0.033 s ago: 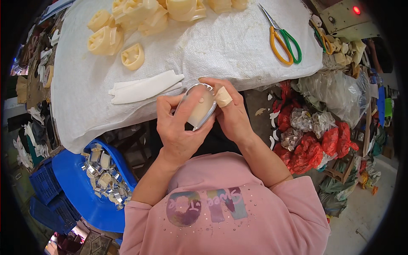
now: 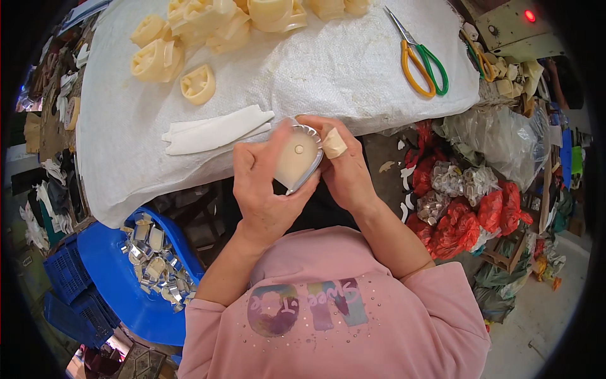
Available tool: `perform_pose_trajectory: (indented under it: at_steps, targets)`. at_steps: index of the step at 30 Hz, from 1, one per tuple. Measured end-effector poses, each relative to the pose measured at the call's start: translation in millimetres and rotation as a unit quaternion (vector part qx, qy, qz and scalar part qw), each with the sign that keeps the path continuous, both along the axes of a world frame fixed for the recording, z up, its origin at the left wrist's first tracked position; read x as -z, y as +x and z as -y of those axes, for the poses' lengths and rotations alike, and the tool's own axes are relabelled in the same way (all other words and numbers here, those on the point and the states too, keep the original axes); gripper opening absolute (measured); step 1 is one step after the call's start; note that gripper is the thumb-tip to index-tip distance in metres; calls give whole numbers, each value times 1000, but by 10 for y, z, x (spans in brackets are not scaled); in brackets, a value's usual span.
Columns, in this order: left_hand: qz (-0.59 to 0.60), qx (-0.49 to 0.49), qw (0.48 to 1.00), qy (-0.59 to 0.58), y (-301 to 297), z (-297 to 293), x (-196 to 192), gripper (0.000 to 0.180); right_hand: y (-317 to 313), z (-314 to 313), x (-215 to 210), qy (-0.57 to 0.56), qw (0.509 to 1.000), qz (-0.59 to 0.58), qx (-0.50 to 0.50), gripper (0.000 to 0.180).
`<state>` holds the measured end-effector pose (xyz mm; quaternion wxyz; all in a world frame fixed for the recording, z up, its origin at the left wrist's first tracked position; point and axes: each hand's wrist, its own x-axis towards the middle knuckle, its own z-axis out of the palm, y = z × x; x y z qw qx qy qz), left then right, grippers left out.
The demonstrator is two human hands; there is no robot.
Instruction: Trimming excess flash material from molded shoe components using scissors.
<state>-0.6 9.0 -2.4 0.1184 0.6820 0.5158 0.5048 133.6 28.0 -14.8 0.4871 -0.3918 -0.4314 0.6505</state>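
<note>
Between my hands, at the front edge of the table, is a cream shoe heel (image 2: 295, 158) with a shiny silver covering pleated around its rim. My left hand (image 2: 262, 180) grips it from the left and below, one raised finger blurred over its face. The flat face is turned up and shows a small round spot. My right hand (image 2: 347, 164) is closed at the heel's right rim, with a beige wrap (image 2: 334, 144) on one digit. Just beyond my left hand lie white curved strips (image 2: 218, 131), stacked. A single cream heel (image 2: 197, 84) rests farther off, near a pile of others (image 2: 211, 22).
Scissors (image 2: 424, 66) with orange and green handles lie at the far right of the white-covered table (image 2: 328, 76). A blue tub (image 2: 120, 278) of silver-covered heels (image 2: 156, 262) stands at lower left. Red plastic bags (image 2: 457, 227) and clear bags (image 2: 499, 139) crowd the right side.
A finger of my left hand has lifted and shifted left and up off the heel's face, uncovering more of it and the round spot. My right hand has barely moved.
</note>
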Motion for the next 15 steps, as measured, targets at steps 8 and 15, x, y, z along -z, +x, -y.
perform_pose_trajectory:
  at_steps: [8, 15]
  targets:
    - [-29, -18, 999, -23, 5, 4, -34, 67, 8, -18, -57, -2, 997, 75, -8, 25]
    - [-6, -18, 997, -71, -2, 14, -57, 65, -20, -42, -99, 132, 980, 136, 54, 26]
